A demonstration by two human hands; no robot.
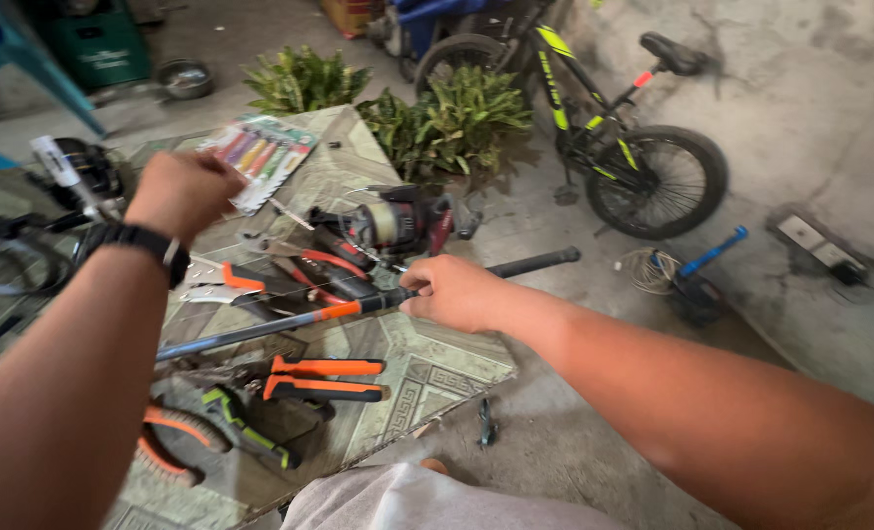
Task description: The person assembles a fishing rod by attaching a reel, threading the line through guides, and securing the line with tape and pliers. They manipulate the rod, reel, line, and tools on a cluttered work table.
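Fishing rod lies slantwise across the patterned tile slab, its dark handle end sticking out past the slab's far edge toward the bicycle. The right hand is closed around the rod just behind the orange band, beside the reel, which sits on the rod's far side and looks dark red and black with a pale spool. The left hand, with a black watch on the wrist, is raised above the slab, well apart from the rod; its fingers curl away from the camera, so I cannot tell whether it pinches anything.

To do this step well, I judge the right hand should keep a firm, steady hold so the slim, smooth blank does not roll on the hard tile, and the left should work with small, light movements near the reel, since any line there would be thin and easy to snag on the tools.

On the rod's near side lie orange-handled pliers, metal jaws with rubbery grips, and a green-and-black tool. On its far side are more red and orange pliers and a flat glossy packet of coloured lures. Leafy plants stand beyond the reel on rough concrete.
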